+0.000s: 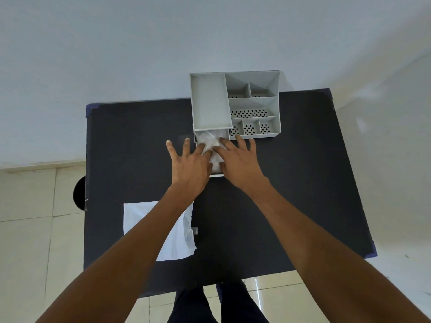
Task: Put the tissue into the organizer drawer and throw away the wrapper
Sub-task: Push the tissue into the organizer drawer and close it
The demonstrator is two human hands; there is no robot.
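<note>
Head view: the tissue (211, 145) lies in the pulled-out drawer (216, 175) of the grey organizer (235, 103), under the fingers of both hands. The left hand (190, 165) and right hand (239, 163) are spread flat, fingers wide, pressing on the tissue and gripping nothing. The white wrapper (149, 220) lies flat on the black table (291, 183) nearer the person, partly hidden by the left forearm (well apart from the drawer). A dark round shape (79, 193) shows at the table's left edge, too unclear to name.
</note>
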